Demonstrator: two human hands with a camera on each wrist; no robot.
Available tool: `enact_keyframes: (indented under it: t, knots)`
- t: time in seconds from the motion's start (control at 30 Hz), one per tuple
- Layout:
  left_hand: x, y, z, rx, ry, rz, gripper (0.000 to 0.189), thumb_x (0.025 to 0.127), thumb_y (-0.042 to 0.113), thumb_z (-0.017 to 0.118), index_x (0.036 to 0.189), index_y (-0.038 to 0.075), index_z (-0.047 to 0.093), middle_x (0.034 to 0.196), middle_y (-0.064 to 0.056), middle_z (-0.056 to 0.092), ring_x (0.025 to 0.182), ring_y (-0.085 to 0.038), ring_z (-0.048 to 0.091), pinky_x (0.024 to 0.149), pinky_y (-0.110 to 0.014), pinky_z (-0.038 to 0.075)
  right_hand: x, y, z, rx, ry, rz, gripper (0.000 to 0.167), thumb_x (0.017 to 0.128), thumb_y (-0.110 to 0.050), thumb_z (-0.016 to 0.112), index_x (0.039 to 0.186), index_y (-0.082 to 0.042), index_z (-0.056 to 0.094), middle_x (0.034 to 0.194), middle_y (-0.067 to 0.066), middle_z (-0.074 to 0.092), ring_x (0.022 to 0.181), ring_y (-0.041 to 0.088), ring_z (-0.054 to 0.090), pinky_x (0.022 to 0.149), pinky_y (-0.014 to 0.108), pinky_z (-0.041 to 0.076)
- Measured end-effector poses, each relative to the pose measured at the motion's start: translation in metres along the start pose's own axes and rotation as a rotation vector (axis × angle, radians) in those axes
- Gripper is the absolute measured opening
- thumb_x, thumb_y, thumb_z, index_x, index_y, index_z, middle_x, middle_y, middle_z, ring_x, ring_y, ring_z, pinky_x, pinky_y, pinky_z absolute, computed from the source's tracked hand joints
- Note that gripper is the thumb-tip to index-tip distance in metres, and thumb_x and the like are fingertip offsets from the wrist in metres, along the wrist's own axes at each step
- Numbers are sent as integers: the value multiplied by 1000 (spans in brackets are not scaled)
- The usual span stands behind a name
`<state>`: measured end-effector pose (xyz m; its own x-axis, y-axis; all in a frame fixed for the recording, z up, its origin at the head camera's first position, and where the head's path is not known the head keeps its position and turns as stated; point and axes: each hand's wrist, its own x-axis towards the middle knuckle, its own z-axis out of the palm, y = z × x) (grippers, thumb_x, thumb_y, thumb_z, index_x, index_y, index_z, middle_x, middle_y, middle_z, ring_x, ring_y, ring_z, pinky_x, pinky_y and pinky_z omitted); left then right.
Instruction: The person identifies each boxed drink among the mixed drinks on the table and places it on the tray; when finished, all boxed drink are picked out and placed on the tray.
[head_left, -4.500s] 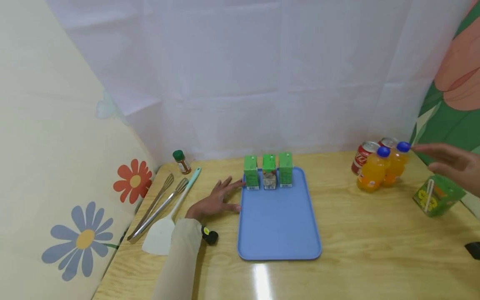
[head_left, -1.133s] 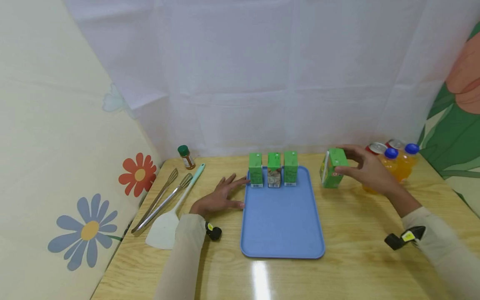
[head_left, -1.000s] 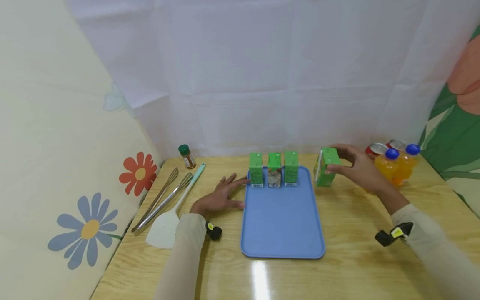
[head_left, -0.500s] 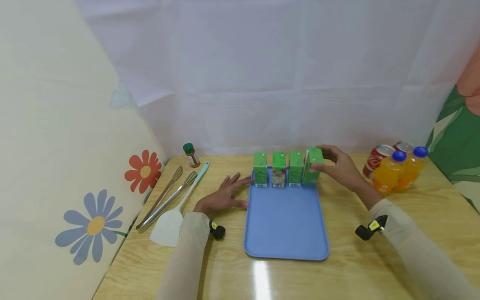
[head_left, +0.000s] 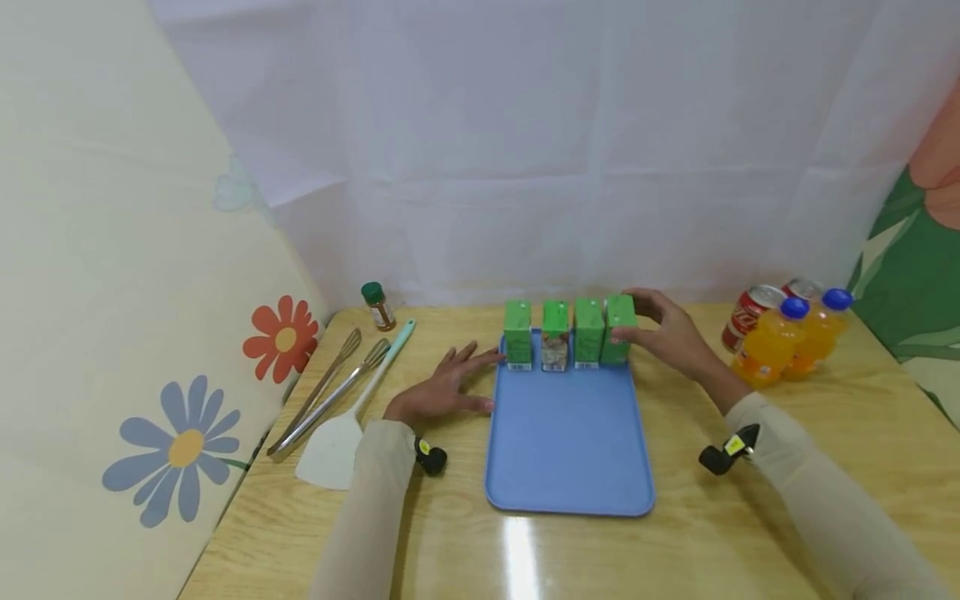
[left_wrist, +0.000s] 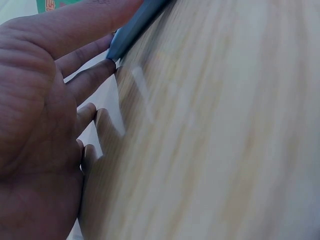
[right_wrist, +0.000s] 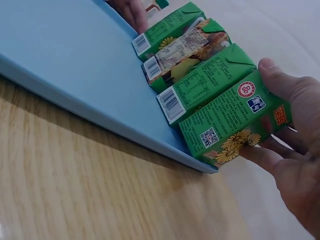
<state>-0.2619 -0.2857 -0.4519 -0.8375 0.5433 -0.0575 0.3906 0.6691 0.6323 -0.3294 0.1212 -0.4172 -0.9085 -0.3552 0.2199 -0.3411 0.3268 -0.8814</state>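
Observation:
My right hand [head_left: 670, 333] holds a green drink carton [head_left: 617, 340] at the back right corner of the blue tray [head_left: 570, 442]. In the right wrist view the thumb lies on one side of this carton [right_wrist: 225, 122] and the fingers on the other, its bottom at the tray's rim. Beside it, several more green cartons stand upright along the tray's back edge; among them is a carton with a picture panel [head_left: 555, 346]. My left hand [head_left: 438, 395] has its fingers spread and touches the tray's left edge. The left wrist view shows its thumb against that rim.
At the right stand red soda cans [head_left: 750, 312] and orange drink bottles [head_left: 768, 343] with blue caps. On the left lie metal tongs [head_left: 322, 412] and a white spatula [head_left: 332, 450]. A green-capped spice jar [head_left: 379, 310] stands behind them.
My right hand has gone to the right side, gripped the drink carton there and carried it left to the end of the row on the tray. My left hand has stayed at the tray.

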Motion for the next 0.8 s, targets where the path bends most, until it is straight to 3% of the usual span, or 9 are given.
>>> enact_keyframes:
  t: [0.23, 0.8]
  knots:
    - [0, -2, -1, -9, -7, 6, 84, 91, 48, 71, 160, 26, 29, 168, -9, 9, 152, -35, -9, 118, -60, -11, 1, 1, 7, -55, -36, 57, 81, 84, -48, 79, 149, -15, 43, 146, 11, 50, 137, 34, 44, 110, 59, 38]
    - [2, -3, 0, 9, 0, -19, 85, 89, 54, 70, 159, 29, 29, 168, -9, 7, 153, -30, -7, 119, -55, -11, 0, 3, 11, -43, -64, 46, 81, 89, -48, 74, 154, -22, 35, 150, 10, 43, 140, 33, 38, 110, 60, 36]
